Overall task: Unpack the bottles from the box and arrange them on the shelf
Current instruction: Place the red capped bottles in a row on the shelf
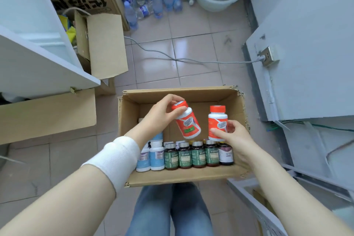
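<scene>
Orange bottles (188, 124) (217, 119) clasped in left hand (162, 115), right hand (236, 138) (above bare half of box (180, 94)).

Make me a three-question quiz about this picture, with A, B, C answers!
1. Where are the green bottles?
A) on the shelf B) in the box C) in the bucket

2. How many orange bottles are being held?
A) one B) three C) two

3. How is the left bottle held?
A) tilted B) upside down C) flat on the floor

Answers:
1 B: they stand in a row by the box's near wall.
2 C: the left hand grips one, and the right hand grips the right bottle.
3 A: its cap leans to the left, while the right bottle is upright.
</scene>
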A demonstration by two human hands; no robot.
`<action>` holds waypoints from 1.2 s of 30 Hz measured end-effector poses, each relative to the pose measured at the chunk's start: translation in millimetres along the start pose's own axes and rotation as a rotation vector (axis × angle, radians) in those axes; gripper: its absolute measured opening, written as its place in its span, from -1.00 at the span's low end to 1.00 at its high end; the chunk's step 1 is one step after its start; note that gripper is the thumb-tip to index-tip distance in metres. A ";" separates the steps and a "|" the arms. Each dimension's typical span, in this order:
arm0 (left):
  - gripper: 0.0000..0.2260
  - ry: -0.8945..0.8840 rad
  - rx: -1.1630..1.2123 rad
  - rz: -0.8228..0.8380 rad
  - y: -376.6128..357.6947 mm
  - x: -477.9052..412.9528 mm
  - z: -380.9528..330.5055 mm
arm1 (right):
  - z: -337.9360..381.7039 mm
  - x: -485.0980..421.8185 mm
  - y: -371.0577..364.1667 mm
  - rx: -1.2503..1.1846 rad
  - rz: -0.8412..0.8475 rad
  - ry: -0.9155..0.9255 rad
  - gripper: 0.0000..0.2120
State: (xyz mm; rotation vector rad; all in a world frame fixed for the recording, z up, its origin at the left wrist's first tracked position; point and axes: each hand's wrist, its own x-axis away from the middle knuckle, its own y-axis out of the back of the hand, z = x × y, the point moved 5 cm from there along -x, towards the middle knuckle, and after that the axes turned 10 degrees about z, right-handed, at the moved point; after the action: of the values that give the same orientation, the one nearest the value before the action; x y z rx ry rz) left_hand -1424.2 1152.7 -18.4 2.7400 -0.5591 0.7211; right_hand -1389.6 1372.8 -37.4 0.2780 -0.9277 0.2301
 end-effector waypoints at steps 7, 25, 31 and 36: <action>-0.82 -0.196 0.347 -0.032 -31.8 87.9 -112.3 | 31.0 155.5 23.3 -0.264 -0.069 0.173 -0.61; -0.83 -0.330 0.346 0.742 -233.8 342.8 -273.7 | -114.8 525.4 4.0 -0.755 -0.621 0.573 -0.33; -0.82 -0.446 0.292 0.979 -355.4 462.2 -302.8 | -212.5 651.2 7.5 -0.914 -0.788 0.680 -0.27; -0.60 -0.510 0.163 1.189 -483.7 582.0 -306.8 | -318.6 778.7 16.3 -0.888 -0.934 0.710 -0.45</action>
State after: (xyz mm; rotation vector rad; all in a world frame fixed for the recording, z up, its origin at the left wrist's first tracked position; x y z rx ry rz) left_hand -879.5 1513.6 471.5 2.4787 -2.3903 0.2028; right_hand -703.5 1552.7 415.5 -0.2141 -0.0692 -0.8900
